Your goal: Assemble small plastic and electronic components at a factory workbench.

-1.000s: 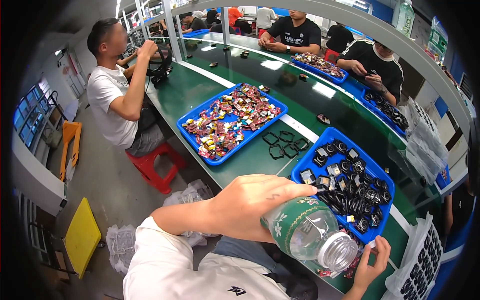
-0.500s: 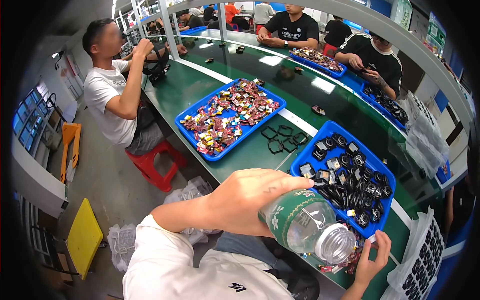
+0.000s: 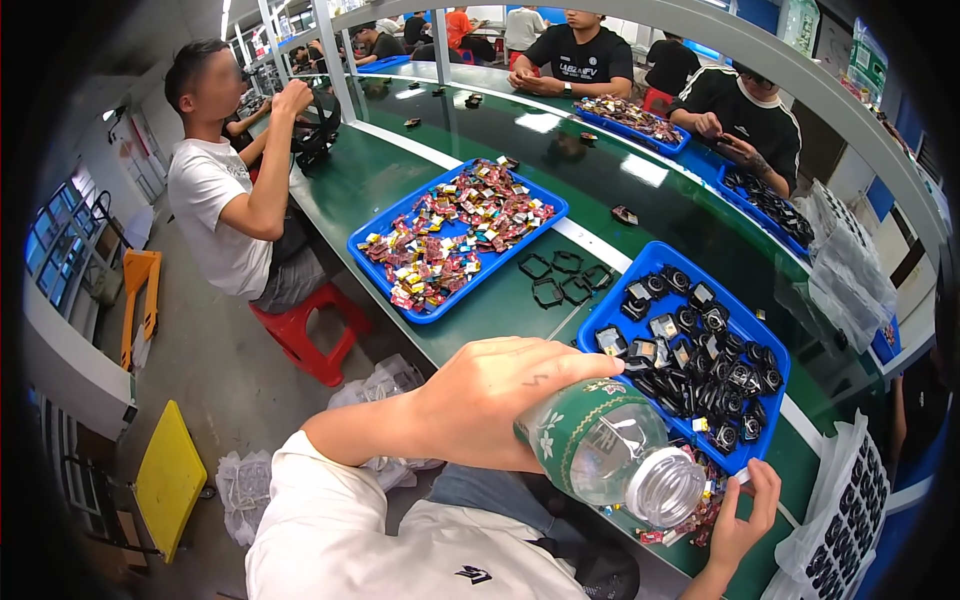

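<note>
My left hand (image 3: 500, 395) is wrapped round a clear plastic bottle (image 3: 610, 455) with a green label. The bottle is tilted, its uncapped neck pointing toward the lower right. Between the fingertips of my right hand (image 3: 745, 520), a small white bottle cap (image 3: 741, 476) is pinched. That hand is beside the near corner of a blue tray (image 3: 590, 318) heaped with black round-fronted housings (image 3: 690, 365). Behind the bottle, small red and multicoloured parts (image 3: 705, 515) lie on the green bench, partly hidden.
Another blue tray (image 3: 357, 252) holds many small red, yellow and white parts. Several black frames (image 3: 567, 277) lie between the trays. A white sheet of black parts (image 3: 840, 520) stands at right. A person in white (image 3: 225, 190) sits at left; others work across the conveyor (image 3: 560, 165).
Small parts on the conveyor have shifted slightly left. The person at left has lowered the hands and held item a little. My hands, the bottle and the cap have barely moved.
</note>
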The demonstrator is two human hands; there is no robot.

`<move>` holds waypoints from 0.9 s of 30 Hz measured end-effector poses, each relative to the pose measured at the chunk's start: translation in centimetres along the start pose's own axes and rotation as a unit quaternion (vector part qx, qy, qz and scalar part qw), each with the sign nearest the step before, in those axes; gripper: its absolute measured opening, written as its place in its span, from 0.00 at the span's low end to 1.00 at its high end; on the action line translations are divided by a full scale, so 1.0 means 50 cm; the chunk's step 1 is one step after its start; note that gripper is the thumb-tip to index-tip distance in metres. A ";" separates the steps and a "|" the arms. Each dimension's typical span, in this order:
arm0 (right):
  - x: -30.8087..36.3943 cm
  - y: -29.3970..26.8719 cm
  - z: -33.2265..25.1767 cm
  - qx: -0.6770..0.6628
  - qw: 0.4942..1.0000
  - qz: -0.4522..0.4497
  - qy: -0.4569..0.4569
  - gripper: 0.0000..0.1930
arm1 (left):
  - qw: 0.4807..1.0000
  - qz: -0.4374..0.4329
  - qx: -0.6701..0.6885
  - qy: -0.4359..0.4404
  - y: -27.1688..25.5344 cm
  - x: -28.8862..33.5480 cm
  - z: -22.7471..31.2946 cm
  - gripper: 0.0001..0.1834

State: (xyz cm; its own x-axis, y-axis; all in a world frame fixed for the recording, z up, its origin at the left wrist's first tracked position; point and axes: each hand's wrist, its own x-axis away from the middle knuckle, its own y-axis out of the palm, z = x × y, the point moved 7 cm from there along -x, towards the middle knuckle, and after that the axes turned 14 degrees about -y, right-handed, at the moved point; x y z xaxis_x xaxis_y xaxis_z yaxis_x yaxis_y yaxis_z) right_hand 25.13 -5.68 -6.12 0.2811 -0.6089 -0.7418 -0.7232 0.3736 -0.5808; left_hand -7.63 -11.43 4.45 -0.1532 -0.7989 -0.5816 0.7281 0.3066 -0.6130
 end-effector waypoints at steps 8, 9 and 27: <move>-0.003 -0.002 -0.002 -0.003 1.000 0.000 -0.006 0.16 | 1.000 -0.003 0.003 0.003 0.001 -0.001 0.002 0.37; -0.002 -0.002 -0.001 -0.001 1.000 -0.002 -0.006 0.16 | 1.000 -0.003 0.002 0.004 0.002 -0.001 0.002 0.37; -0.005 0.001 -0.003 0.000 1.000 -0.001 -0.010 0.16 | 1.000 -0.011 0.012 -0.014 0.008 -0.001 -0.004 0.36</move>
State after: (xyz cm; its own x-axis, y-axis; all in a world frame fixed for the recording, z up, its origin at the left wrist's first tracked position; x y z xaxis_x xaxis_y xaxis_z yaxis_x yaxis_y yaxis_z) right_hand 24.94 -5.61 -5.89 0.2953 -0.5947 -0.7477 -0.7223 0.3733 -0.5821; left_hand -7.47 -11.18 4.12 -0.1511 -0.8194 -0.5530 0.7402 0.2770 -0.6127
